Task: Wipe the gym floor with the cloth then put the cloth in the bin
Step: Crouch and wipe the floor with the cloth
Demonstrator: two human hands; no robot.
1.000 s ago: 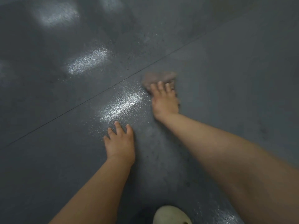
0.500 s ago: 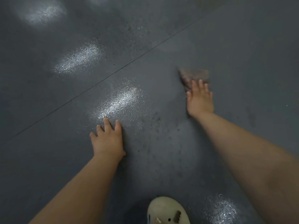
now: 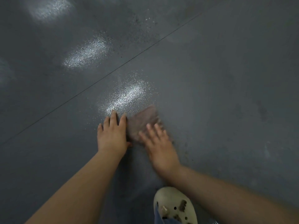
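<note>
A brownish cloth (image 3: 142, 119) lies flat on the dark grey gym floor (image 3: 226, 78), blurred by motion. My right hand (image 3: 159, 146) presses down on the cloth's near edge with its fingers spread. My left hand (image 3: 112, 135) rests palm down on the floor just left of the cloth, fingers apart, its index finger touching the cloth's left edge. No bin is in view.
A cream clog shoe (image 3: 175, 206) with holes stands on the floor at the bottom, just below my right wrist. A thin dark seam (image 3: 113, 71) crosses the floor diagonally. Bright light patches (image 3: 127, 94) shine on the floor beyond the hands.
My right hand has swept the cloth from far right back towards me and leftwards, up against my left hand. The left hand stays planted on the floor.
</note>
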